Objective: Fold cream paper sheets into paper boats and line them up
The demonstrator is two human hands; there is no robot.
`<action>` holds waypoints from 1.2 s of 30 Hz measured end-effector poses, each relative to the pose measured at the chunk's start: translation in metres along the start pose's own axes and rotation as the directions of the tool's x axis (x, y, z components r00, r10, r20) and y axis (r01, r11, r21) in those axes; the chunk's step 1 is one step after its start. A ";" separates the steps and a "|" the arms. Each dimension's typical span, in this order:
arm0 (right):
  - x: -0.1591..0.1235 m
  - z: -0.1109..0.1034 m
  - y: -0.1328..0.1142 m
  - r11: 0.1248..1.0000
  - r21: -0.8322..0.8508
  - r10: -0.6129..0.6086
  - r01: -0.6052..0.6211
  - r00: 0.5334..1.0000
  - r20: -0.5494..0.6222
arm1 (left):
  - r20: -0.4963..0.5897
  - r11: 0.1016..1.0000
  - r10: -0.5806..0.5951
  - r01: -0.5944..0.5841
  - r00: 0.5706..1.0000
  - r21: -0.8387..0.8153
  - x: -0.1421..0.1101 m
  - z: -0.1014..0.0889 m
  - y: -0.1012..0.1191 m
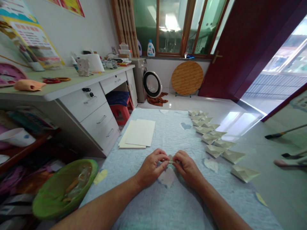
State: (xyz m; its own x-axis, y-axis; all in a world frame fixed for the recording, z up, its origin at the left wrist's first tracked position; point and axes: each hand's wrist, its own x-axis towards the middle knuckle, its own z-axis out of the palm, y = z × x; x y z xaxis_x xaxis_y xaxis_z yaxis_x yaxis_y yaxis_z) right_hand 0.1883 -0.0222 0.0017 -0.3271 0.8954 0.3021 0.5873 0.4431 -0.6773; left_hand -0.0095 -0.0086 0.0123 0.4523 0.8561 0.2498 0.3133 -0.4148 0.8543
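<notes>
My left hand and my right hand meet over the middle of the cloth-covered table. Between their fingertips they pinch a small folded piece of paper, mostly covered by the fingers. Beyond my left hand lies a stack of cream paper sheets, with the top ones set askew. Along the table's right side stand folded paper boats in a double row, and the nearest paper boat sits by itself closest to me.
A pale blue quilted cloth covers the table. To the left are a green basket on the floor side and a white desk with drawers. A red stool, an open washing machine and a round wooden tabletop stand farther off.
</notes>
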 end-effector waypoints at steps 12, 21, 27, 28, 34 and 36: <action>-0.002 0.000 0.000 1.000 0.017 -0.006 0.005 1.000 0.019 | 0.012 0.999 0.045 -0.045 0.999 0.003 0.001 0.001 -0.009; -0.003 0.002 -0.009 1.000 -0.008 -0.023 0.023 0.999 -0.049 | 0.018 0.975 0.145 -0.146 0.989 0.168 0.000 0.003 -0.004; -0.002 0.005 -0.007 0.999 -0.009 -0.044 0.043 0.998 -0.036 | 0.036 0.964 0.143 -0.147 0.989 0.220 -0.001 0.006 -0.005; -0.001 0.005 -0.007 0.999 -0.006 -0.042 0.042 0.999 -0.028 | 0.033 0.965 0.139 -0.143 0.990 0.219 -0.001 0.006 -0.005; 0.000 0.001 -0.008 1.000 0.009 -0.024 0.024 1.000 -0.001 | 0.025 0.984 0.087 -0.089 0.996 0.156 0.000 0.004 -0.004; 0.000 0.000 -0.008 1.000 0.010 -0.013 0.013 1.000 -0.008 | 0.014 0.988 0.071 -0.072 0.997 0.139 0.000 0.003 -0.004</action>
State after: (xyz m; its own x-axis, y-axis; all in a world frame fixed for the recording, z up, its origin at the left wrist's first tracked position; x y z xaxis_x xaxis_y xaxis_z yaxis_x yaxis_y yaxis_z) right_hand 0.1841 -0.0257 0.0069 -0.3288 0.8898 0.3163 0.5754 0.4544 -0.6801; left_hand -0.0084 -0.0077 0.0080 0.4847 0.8203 0.3035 0.3926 -0.5141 0.7626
